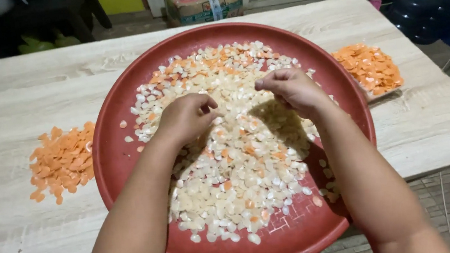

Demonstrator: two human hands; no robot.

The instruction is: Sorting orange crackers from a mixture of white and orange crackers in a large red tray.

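A big round red tray (117,122) lies on a pale wooden table (18,99) and holds a heap of small flat pieces (241,170), mostly cream-white with some orange ones mixed in. My left hand (187,116) hovers over the heap's left middle with fingers curled in; whether it holds pieces I cannot tell. My right hand (291,88) is over the heap's upper right, fingertips pinched together just above the pieces.
A pile of orange pieces (62,159) lies on the table left of the tray. Another orange pile (369,67) sits at the right. A taped cardboard box (200,2) stands behind the table, and large dark blue bottles (438,12) at the far right.
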